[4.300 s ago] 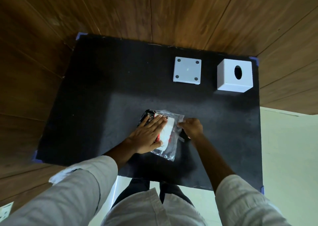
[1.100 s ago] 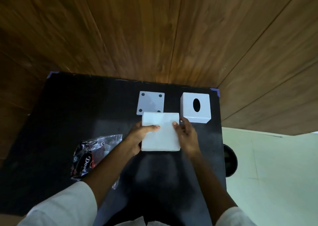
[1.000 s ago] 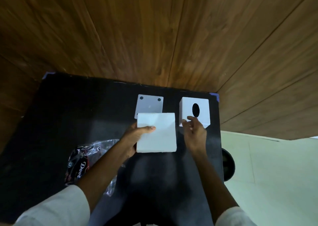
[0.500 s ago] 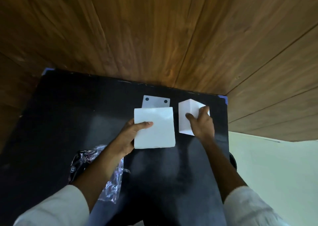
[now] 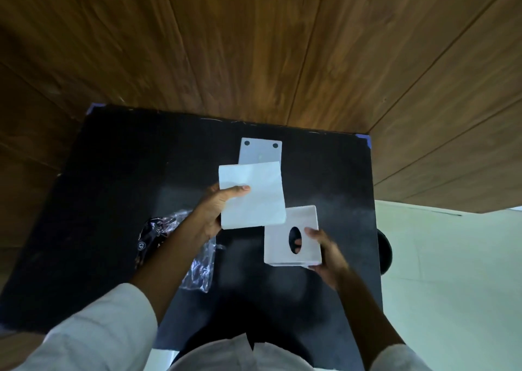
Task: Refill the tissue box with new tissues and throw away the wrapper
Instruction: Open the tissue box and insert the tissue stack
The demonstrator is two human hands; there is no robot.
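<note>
Hands have changed roles since a moment ago: the right hand [image 5: 324, 253] has lifted the white tissue box [image 5: 291, 236] off the black table [image 5: 113, 172] and pulled it near, fingers wrapped round its right side, a fingertip showing through the oval hole. The left hand [image 5: 214, 209] grips the tissue stack [image 5: 254, 198], thumb on top, held level above the base plate [image 5: 260, 151]. Beneath the left forearm lies the crumpled wrapper [image 5: 175, 246].

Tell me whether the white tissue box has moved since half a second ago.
Yes. The right hand has lifted the tissue box off the far right of the black mat and brought it nearer the person, away from the flat base plate.
</note>
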